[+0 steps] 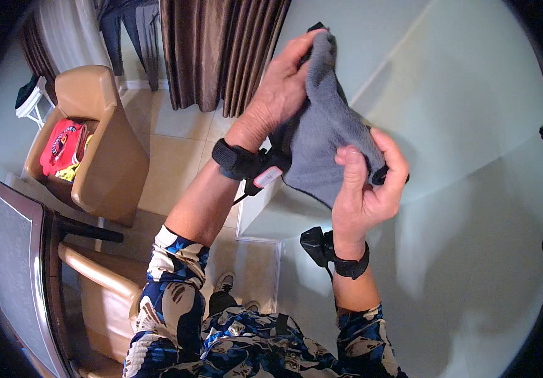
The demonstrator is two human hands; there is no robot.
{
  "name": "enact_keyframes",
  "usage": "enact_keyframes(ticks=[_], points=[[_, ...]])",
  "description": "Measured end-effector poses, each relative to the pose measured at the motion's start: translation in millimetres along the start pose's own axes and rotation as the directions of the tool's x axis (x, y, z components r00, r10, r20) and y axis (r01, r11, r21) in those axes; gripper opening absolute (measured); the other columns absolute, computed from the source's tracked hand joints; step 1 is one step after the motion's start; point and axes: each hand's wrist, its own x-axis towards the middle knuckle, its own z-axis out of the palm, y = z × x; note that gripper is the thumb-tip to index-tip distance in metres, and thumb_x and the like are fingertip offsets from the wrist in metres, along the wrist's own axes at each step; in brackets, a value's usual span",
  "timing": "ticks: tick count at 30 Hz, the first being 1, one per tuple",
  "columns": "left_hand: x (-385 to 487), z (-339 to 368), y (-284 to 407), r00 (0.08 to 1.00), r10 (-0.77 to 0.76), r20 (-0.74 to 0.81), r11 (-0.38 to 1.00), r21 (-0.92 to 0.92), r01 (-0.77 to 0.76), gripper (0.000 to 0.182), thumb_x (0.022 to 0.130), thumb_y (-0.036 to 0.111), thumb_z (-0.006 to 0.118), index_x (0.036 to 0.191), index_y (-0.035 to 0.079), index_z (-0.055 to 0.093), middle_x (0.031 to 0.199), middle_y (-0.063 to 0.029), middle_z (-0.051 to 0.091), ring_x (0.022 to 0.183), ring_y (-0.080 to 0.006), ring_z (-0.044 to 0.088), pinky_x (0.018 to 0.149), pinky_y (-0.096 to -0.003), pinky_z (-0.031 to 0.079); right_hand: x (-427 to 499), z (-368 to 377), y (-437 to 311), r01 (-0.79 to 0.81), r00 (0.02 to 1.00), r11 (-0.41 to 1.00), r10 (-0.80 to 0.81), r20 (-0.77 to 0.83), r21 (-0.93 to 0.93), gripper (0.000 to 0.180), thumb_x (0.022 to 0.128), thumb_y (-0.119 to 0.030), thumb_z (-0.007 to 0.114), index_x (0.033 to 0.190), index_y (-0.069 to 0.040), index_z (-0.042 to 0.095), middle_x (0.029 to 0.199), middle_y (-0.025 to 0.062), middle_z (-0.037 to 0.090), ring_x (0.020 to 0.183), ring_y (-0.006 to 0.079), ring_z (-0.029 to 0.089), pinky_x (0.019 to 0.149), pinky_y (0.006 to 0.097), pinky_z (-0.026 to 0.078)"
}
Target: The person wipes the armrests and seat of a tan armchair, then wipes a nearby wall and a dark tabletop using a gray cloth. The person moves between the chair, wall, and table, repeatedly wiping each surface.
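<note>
A soft grey fleece cloth item [321,141] with a black edge and underside is held up in front of me, beside the pale wall. My left hand [283,87] grips its upper end, with the fingertips partly behind the fabric. Lower and to the right, my right hand [370,184] pinches the other edge between thumb and fingers. Between the hands the fabric is bunched along the top and hangs in a loose flap. A black strap with a device [245,165] circles my left wrist, and another black strapped device [337,250] is on my right.
Folded red clothing [64,146] and yellow clothing lie on a tan armchair [120,156]. A dark-framed table [16,245] and a second tan chair [108,307] stand at the left. Brown curtains [224,56] and hanging dark trousers [146,42] are behind; the pale wall [455,212] rises close on my right.
</note>
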Motion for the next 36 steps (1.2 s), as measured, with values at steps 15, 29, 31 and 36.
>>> enact_keyframes(ticks=[15,29,31,36], points=[[-345,-4,-118,0.616,-0.788,-0.026,0.591,0.249,0.767,0.035,0.084,0.014,0.051,0.116,0.002,0.052,0.103,-0.0217,0.061,0.099,-0.0306,0.059,0.085,-0.0377,0.045,-222,-27,101,-0.674,0.624,0.693,0.719,0.305,-0.257,0.016,0.081,-0.003,0.059,0.094,-0.002,0.051,0.075,0.0096,0.063,0.062,0.0137,0.064,0.057,0.0285,0.051],[-117,174,110,0.999,0.045,0.010,0.996,-0.082,-0.044,0.039,0.076,0.010,0.062,0.113,0.002,0.055,0.122,-0.0157,0.048,0.113,-0.0256,0.047,0.095,-0.0349,0.037,-75,-170,-100,0.070,0.904,0.950,-0.190,-0.383,-0.306,0.035,0.077,-0.003,0.062,0.109,0.007,0.052,0.105,0.0217,0.060,0.098,0.0276,0.060,0.086,0.0331,0.045],[-93,219,123,0.994,0.045,0.095,0.960,-0.279,-0.017,0.049,0.074,0.011,0.057,0.121,0.000,0.048,0.133,-0.0196,0.036,0.121,-0.0313,0.038,0.101,-0.0399,0.030,-70,-180,-102,0.152,0.897,0.981,-0.189,-0.400,-0.121,0.060,0.077,-0.008,0.066,0.126,0.010,0.037,0.128,0.0249,0.044,0.116,0.0291,0.047,0.100,0.0376,0.032],[-78,277,103,0.923,0.369,0.108,0.930,-0.037,-0.367,0.069,0.077,0.020,0.055,0.135,-0.003,0.027,0.142,-0.0254,0.021,0.132,-0.0429,0.016,0.106,-0.0498,0.017,-68,-207,-86,-0.187,0.909,0.917,0.025,-0.417,-0.352,0.070,0.083,-0.011,0.058,0.136,0.011,0.018,0.135,0.0269,0.033,0.121,0.0292,0.040,0.101,0.0385,0.030]])
